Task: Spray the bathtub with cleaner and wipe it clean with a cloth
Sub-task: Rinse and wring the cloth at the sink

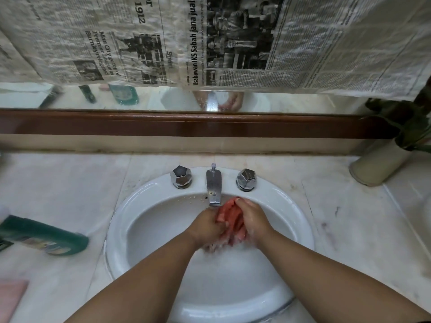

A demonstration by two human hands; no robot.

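- Rinsing or wringing the cloth (231,215) is, I think, the step in hand – it is bunched between my two hands, just under the spout (213,187), over the bowl of the sink (121,220).
- My left hand (207,226) and my right hand (253,220) are close together, both with fingers curled round the red cloth and squeezing it from each side.
- Under my hands I see something like splashing water, but it is blurred and I cannot tell if the spout is running.
- The bathtub is not in view at all, so I judge that this is either the preparation before the wiping or the washing of the cloth after it – from here I cannot say which.
- The next move calls for a firm twist with both hands, so that the cloth is damp and not dripping, and then for turning away from the sink to the tub.
- Counting: one cloth in my hands, one spout, and two tap handles, one on the left (181,176) and one on the right (246,179) of it.
- One green bottle (44,236) lies on its side on the counter (58,183), well apart from the sink at my left; I cannot tell if it is the cleaner.
- One pink thing (11,297) is at the near left corner, cut by the edge; it may be a second cloth.
- One pale vase (377,166) with a dark plant (405,120) stands at the far right.
- Newspaper sheets (93,43) hang over the mirror (70,99).
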